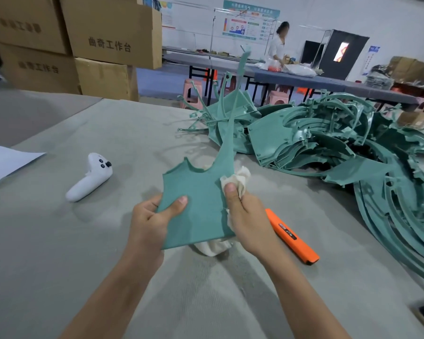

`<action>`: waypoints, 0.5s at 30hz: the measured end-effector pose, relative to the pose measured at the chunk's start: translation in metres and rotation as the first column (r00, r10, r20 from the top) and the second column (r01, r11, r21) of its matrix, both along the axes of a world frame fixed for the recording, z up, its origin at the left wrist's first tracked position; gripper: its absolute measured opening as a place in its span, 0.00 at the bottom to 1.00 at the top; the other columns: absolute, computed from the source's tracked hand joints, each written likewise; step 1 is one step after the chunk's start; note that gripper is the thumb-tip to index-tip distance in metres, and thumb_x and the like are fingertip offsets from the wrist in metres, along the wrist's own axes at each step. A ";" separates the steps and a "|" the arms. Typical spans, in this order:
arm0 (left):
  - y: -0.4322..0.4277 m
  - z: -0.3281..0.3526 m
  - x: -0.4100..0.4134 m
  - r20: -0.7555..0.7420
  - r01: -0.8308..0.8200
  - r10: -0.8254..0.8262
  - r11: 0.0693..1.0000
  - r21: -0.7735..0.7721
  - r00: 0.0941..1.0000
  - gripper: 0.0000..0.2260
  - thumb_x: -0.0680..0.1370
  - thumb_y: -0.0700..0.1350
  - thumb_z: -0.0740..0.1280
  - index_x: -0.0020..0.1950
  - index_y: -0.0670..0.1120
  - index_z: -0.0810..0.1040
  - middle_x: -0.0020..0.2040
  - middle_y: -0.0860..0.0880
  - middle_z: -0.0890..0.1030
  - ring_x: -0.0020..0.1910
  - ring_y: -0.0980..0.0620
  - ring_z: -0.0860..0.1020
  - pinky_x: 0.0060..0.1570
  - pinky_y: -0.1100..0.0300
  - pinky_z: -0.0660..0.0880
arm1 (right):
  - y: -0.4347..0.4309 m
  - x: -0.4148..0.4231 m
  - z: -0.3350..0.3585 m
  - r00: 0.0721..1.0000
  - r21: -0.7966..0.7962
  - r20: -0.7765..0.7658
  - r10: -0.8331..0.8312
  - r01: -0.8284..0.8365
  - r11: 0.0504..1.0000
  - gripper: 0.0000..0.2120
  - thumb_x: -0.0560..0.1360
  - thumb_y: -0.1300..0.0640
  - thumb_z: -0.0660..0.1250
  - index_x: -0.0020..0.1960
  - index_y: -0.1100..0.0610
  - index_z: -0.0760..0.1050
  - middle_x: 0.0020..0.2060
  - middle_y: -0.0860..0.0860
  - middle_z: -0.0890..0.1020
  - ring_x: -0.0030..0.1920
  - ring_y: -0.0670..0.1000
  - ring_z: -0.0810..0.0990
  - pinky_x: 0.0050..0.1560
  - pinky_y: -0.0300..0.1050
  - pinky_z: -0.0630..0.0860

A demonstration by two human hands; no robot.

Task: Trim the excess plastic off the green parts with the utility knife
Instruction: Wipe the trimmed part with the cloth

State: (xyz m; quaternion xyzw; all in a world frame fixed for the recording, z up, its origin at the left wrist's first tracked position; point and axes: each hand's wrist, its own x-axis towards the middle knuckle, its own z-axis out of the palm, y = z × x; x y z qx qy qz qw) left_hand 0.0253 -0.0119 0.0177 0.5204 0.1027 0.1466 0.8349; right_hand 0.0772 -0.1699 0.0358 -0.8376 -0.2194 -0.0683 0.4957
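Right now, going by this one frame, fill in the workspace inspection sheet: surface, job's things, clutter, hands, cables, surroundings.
Surface: table covered with wrinkled grey cloth.
Job's things: green part held up in both hands; pile of green parts on the table's right; orange knife lying on the table, not in hand.
Clutter: white controller and sheet of paper on the left.
Hands: left hand grips the part's lower left corner; right hand pinches a white rag against its right edge.
Cables: nothing seen.
Surroundings: stacked cardboard boxes behind left; a person at a long table behind; pink stools.
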 end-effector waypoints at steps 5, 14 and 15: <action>-0.003 0.001 0.001 0.010 0.041 -0.040 0.994 -0.099 0.999 0.10 0.67 0.43 0.72 0.46 0.44 0.86 0.49 0.41 0.85 0.44 0.43 0.84 0.39 0.53 0.81 | -0.008 0.001 0.004 0.999 0.064 0.034 -0.022 0.019 0.998 0.25 0.77 0.37 0.51 0.30 0.53 0.57 0.19 0.43 0.60 0.24 0.44 0.58 0.25 0.36 0.55; -0.003 0.000 0.002 -0.045 0.170 -0.173 0.984 -0.051 0.984 0.11 0.67 0.42 0.71 0.47 0.41 0.86 0.49 0.39 0.85 0.42 0.43 0.85 0.37 0.56 0.80 | -0.049 0.024 0.011 0.875 0.121 0.315 -0.368 0.347 0.930 0.30 0.83 0.44 0.55 0.24 0.51 0.59 0.16 0.46 0.60 0.19 0.46 0.62 0.22 0.37 0.55; -0.003 0.000 0.001 -0.065 0.224 -0.224 0.975 -0.010 0.972 0.11 0.67 0.42 0.72 0.48 0.40 0.85 0.49 0.38 0.84 0.42 0.43 0.84 0.38 0.56 0.81 | -0.052 0.027 0.009 0.850 0.202 0.278 -0.447 0.403 0.893 0.29 0.83 0.45 0.55 0.25 0.54 0.61 0.17 0.45 0.62 0.20 0.46 0.62 0.23 0.37 0.54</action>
